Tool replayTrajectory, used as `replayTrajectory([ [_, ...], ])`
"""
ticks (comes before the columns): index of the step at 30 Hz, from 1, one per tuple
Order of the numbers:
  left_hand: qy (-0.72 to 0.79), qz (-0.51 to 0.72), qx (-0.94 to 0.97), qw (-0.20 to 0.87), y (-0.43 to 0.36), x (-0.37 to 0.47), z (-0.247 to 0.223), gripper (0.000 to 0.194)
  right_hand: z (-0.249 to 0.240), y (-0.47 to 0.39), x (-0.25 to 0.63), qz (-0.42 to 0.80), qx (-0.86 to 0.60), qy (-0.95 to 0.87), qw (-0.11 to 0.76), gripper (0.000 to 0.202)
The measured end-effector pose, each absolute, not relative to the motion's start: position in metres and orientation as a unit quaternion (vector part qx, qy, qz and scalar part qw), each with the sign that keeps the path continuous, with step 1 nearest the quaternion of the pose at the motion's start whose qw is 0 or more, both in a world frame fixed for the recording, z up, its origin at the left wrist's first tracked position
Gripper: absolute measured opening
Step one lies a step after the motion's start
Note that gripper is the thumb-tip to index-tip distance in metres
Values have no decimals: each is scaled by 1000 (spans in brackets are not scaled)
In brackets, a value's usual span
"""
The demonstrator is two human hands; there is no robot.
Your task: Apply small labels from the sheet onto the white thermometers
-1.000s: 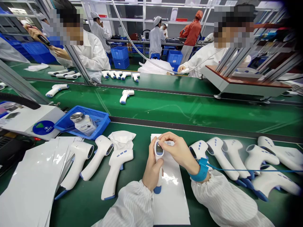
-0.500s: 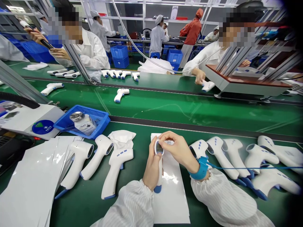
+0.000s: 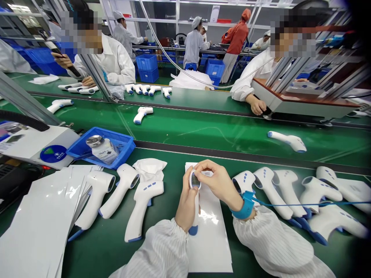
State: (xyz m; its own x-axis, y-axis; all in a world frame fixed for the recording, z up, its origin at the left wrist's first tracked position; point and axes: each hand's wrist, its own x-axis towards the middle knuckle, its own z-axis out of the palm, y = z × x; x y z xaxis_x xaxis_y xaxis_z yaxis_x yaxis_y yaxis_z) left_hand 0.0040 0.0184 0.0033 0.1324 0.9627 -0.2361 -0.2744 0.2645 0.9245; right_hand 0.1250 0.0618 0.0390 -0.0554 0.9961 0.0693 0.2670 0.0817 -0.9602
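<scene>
Fingers of the left hand (image 3: 187,204) were wrapped round a white device (image 3: 196,216); those of the right hand (image 3: 218,181) were bent in, nearly closed, at its screen end — the device held over a glossy white sheet (image 3: 213,235). Listed by size: green bench (image 3: 108,247); white sheet stack (image 3: 37,227), far left; blue tray (image 3: 127,152), beyond the stack, containing one bottle (image 3: 104,150); blue wrist strap (image 3: 245,206) — right wrist.

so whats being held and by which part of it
The left hand holds the white device by its upper handle; the right hand touches its screen end.
</scene>
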Motion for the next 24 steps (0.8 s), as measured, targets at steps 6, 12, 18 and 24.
replayTrajectory([
  [6,492,460,363,644,24,6,8,46,41,62,125,389,-537,-625,412,6],
  [12,513,464,359,627,22,7,16,42,41,55,133,484,-519,-564,423,19],
  [18,446,511,427,598,12,3,17,52,47,40,123,380,-469,-665,441,30],
  [24,392,500,451,627,6,-1,18,62,50,43,118,248,-491,-673,495,11],
])
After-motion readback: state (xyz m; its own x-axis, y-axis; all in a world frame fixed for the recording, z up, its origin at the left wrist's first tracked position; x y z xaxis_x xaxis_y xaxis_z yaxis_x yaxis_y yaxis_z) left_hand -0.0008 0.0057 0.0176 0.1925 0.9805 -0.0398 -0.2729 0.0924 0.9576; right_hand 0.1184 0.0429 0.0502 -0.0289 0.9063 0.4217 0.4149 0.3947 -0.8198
